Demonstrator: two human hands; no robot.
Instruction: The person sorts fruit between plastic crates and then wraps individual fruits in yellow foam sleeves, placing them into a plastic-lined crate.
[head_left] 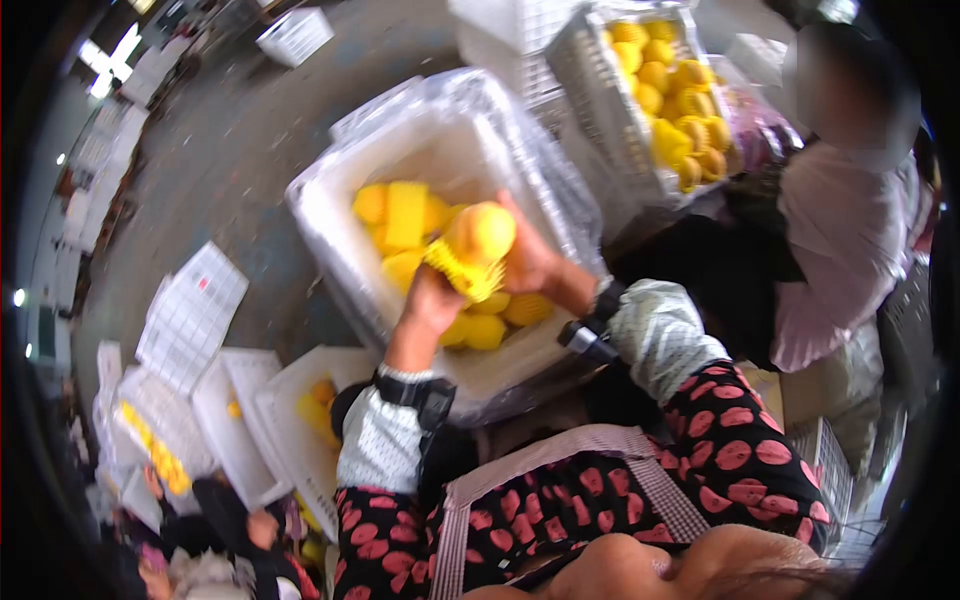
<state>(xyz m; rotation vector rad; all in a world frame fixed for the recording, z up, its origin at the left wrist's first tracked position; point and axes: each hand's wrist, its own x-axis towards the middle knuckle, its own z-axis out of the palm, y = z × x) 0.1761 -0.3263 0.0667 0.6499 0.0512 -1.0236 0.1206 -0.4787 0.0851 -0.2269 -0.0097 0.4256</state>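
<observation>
A round orange-yellow fruit (492, 232) is held up over an open crate, its upper part bare. Yellow foam netting (462, 272) sits around its lower side. My left hand (432, 300) is closed on the netting from below, its fingers partly hidden. On the other side, my right hand (528, 252) grips the fruit, with its thumb up along the edge. Beneath both hands, the plastic-lined white crate (345, 215) contains several yellow net-wrapped fruits (405, 215), which are partly covered by my hands.
At the upper right stands a crate of yellow-wrapped fruit (655, 80), beside a seated person in a pale top (840, 220). White crates (235, 430) and a white panel (192, 315) are at the lower left, near other people. Another white crate (296, 37) rests on the floor.
</observation>
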